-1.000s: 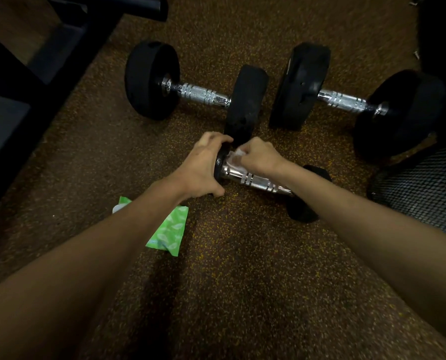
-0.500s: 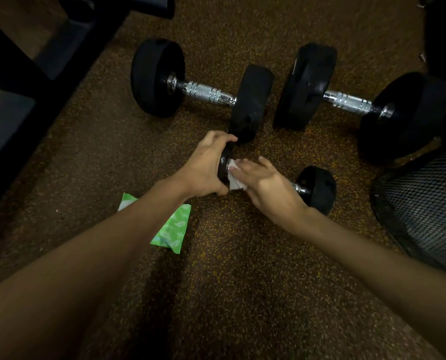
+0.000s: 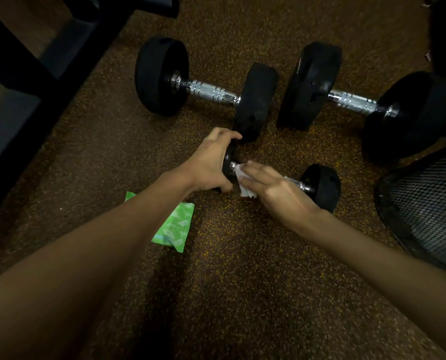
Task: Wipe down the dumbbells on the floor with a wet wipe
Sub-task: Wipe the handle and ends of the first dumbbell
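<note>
My right hand (image 3: 276,193) lies across the chrome handle (image 3: 293,181) of the small dumbbell (image 3: 320,185), fingers nearly straight, pressing the white wet wipe (image 3: 242,178) flat onto the bar. A loose corner of the wipe hangs below my fingers toward the floor (image 3: 242,294). My thumb is hidden, so I cannot tell whether it hooks under the bar. My left hand (image 3: 208,165) is curled round the dumbbell's black left head (image 3: 227,162), fingers over the top and thumb beneath, gripping it to the floor.

The dumbbell sits just right of the frame's centre. Its long axis runs from the head under my left hand down and to the right, ending at the free head. The wipe is at the left end of the handle, touching the head I am holding. The rest of the bar runs away under my right palm toward the free head. I judge the next stroke should follow that axis, down and right, and my right hand is the nearer one for it. The left hand only has to stop the dumbbell rolling.

Beyond my hands, two large dumbbells lie in the upper half of the frame, one upper centre (image 3: 208,90) and one upper right (image 3: 354,101). Their inner heads are near each other, and both lie on roughly the same slant. The nearer head of the centre one is just beside my left fingers. I judge they are yet to be wiped. A green wipes packet (image 3: 176,227) lies by my left forearm, and a black mesh object (image 3: 424,203) sits at the right edge.
</note>
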